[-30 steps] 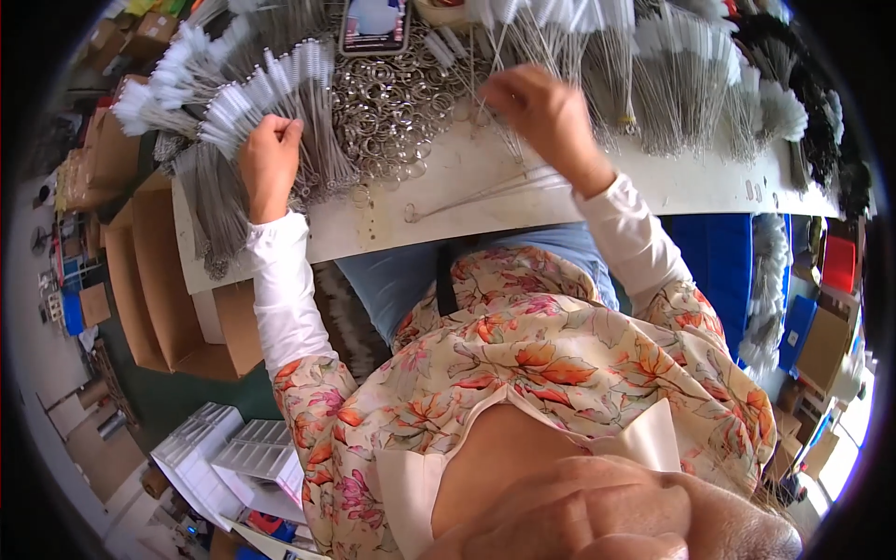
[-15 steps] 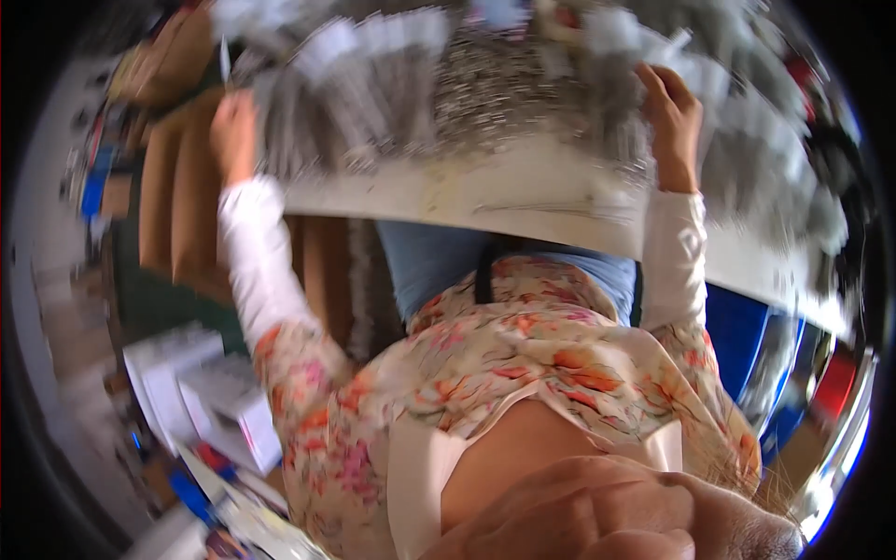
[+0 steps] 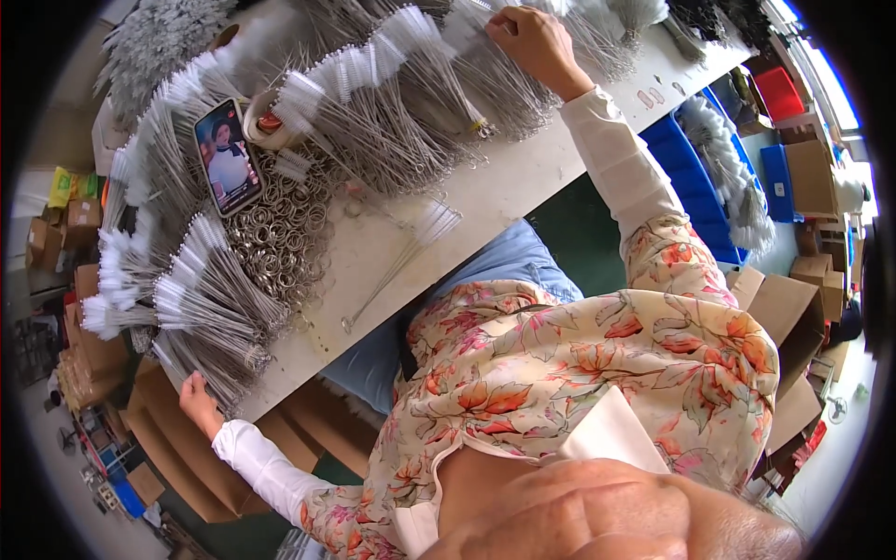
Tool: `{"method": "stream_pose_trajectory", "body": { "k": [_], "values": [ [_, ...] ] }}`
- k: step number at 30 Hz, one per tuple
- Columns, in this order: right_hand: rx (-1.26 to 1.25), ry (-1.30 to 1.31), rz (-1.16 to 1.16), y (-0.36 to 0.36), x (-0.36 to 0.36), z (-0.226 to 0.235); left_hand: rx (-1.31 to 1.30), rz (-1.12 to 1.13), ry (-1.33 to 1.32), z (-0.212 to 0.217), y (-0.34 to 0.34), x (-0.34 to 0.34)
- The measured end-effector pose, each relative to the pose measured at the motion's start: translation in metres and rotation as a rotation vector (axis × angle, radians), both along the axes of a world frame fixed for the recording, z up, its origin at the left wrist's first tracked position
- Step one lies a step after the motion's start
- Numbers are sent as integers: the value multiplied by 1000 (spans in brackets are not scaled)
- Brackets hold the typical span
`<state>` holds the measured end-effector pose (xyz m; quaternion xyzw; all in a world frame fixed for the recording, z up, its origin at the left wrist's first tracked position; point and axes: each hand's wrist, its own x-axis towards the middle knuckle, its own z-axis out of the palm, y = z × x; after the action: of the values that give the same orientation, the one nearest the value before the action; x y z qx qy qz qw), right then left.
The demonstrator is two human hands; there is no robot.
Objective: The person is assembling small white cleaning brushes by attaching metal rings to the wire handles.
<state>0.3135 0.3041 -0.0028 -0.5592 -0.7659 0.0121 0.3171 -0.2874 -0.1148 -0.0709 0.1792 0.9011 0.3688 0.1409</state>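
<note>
My left hand [image 3: 199,405] is at the table's near left corner, fingers closed, beside a bundle of thin wire brushes [image 3: 210,294] with white bristle ends. Whether a brush is between those fingers is too small to make out. My right hand [image 3: 537,45] reaches over the far row of brushes [image 3: 373,103], fingers curled together above the bristle ends; what they grip, if anything, is hidden. Between the bundles lies a heap of metal rings [image 3: 280,219]. A few loose brushes [image 3: 401,261] lie near the front edge of the white table [image 3: 523,177].
A phone [image 3: 227,159] with a lit screen leans by a roll of tape [image 3: 266,121]. Blue bins [image 3: 691,173], one with brushes in it, stand right of the table. Cardboard boxes [image 3: 187,448] stand below its left end; more cartons [image 3: 793,327] are at the right.
The view has turned, so the table now slants up to the right, and it is sharper. My right hand appears farther out over the brushes; my left hand appears lower, by the table corner.
</note>
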Motion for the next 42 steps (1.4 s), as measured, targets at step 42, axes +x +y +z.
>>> {"method": "stream_pose_trajectory", "body": {
  "k": [42],
  "values": [
    [519,79,-96,116,165,50,375,124,144,53,15,72]
  ]
}}
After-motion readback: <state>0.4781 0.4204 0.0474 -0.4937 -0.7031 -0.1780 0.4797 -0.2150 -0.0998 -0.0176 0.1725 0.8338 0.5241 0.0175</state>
